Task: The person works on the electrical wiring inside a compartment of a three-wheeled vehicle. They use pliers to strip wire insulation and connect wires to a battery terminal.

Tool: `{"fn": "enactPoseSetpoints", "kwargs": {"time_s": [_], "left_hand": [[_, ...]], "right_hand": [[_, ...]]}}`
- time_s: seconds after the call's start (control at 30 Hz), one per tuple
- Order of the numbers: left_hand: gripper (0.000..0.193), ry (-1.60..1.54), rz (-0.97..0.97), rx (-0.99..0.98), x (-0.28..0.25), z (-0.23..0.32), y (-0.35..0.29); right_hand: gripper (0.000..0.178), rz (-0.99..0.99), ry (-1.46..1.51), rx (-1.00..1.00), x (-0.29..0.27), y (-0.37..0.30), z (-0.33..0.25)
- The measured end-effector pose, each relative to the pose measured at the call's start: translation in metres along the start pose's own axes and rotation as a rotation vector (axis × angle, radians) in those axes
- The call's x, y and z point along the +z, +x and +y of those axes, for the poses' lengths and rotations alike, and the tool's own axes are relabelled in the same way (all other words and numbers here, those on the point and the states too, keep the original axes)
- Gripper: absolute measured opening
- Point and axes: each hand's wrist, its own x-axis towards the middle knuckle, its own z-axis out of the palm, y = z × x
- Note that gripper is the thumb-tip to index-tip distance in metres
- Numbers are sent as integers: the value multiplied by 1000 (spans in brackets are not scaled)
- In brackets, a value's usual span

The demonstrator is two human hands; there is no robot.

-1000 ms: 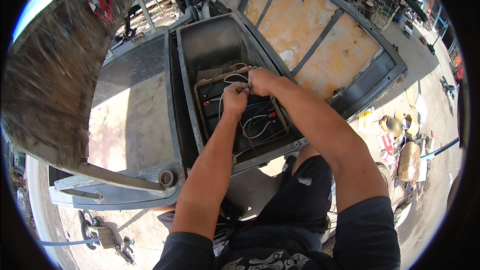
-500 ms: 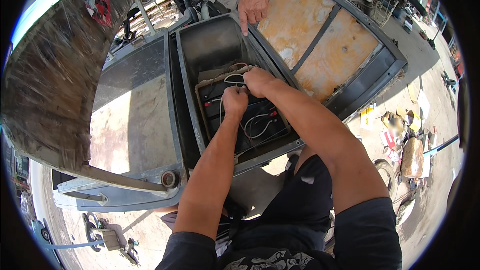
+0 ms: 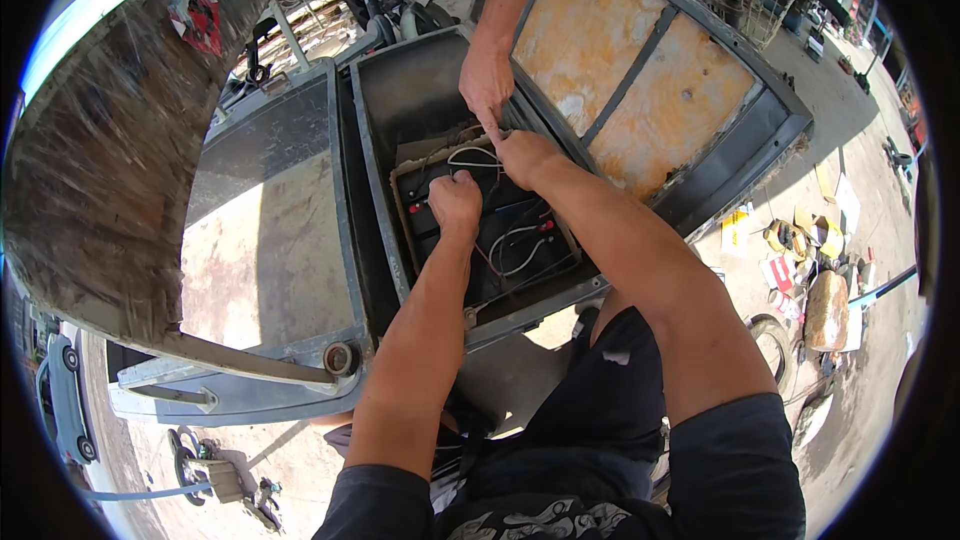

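Black batteries [image 3: 510, 220] with red terminal caps [image 3: 547, 226] sit in the open metal box [image 3: 410, 75], with white and red wires running over them. My left hand [image 3: 457, 202] is closed above the batteries' left side; its fingertips are hidden. My right hand [image 3: 527, 157] is closed at the far right of the batteries, close to a white wire loop [image 3: 472, 151]. I cannot make out what either hand grips. Another person's hand [image 3: 487, 80] reaches in from the top, index finger extended down to my right hand's fingers.
An open lid with stained yellowish panels [image 3: 590, 30] leans right of the box. On the left are a flat metal deck [image 3: 290, 210] and a raised, scuffed curved panel [image 3: 110, 150]. Scraps and a rusty block [image 3: 827, 312] lie on the ground at right.
The other person's hand has moved down and nearer, its finger now by my right hand. My left hand has shifted slightly left and down, apart from my right hand.
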Motion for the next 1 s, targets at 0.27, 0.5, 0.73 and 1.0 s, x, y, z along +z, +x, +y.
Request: {"fn": "enactPoseSetpoints", "kwargs": {"time_s": [0.27,0.5,0.73,1.0], "left_hand": [[29,-245,-358,-46,2,1,-15],[26,-372,-437,7,4,-2,-17],[13,-247,-651,-151,-14,15,-20],[9,-230,-810,-202,-27,26,-20]], "right_hand": [[19,-43,159,38,-4,2,14],[25,-87,169,22,0,9,23],[13,-7,94,-156,6,15,30],[12,-109,203,-128,6,21,35]]}}
